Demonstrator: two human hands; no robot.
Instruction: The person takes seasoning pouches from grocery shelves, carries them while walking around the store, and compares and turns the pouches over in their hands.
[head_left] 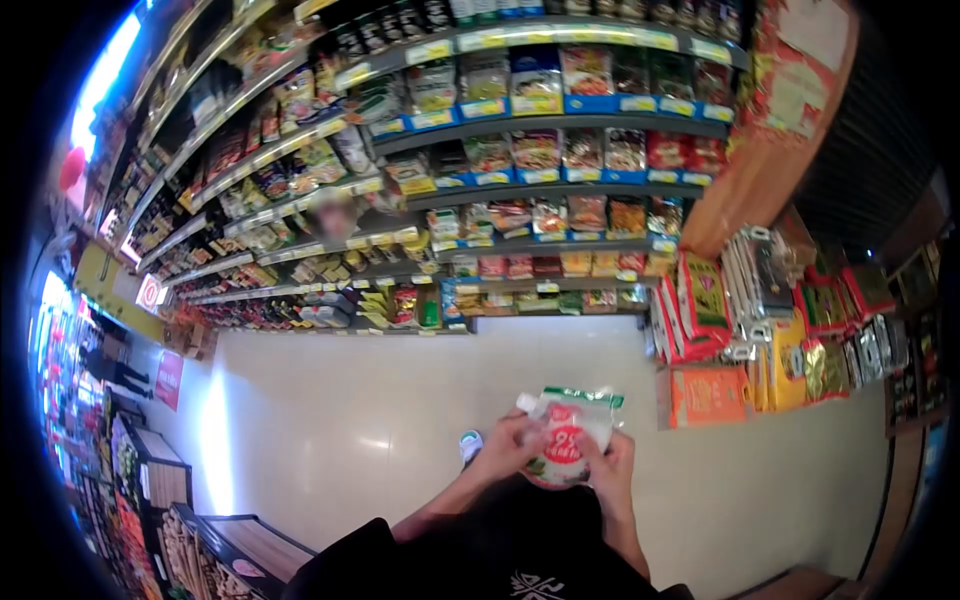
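Observation:
A white pouch with a green top edge, a red round print and a white spout-like cap at its upper left is held in front of my chest. My left hand grips its left side, fingers closed over the edge. On the opposite side, my right hand has the pouch pinched, its thumb lying across the front. The small lettering on the pouch is too blurred to read.
Shelves of packaged goods curve across the front and left. Stacked bags and an orange box stand at the right. Produce bins are at lower left. Pale floor lies between. A person stands far left.

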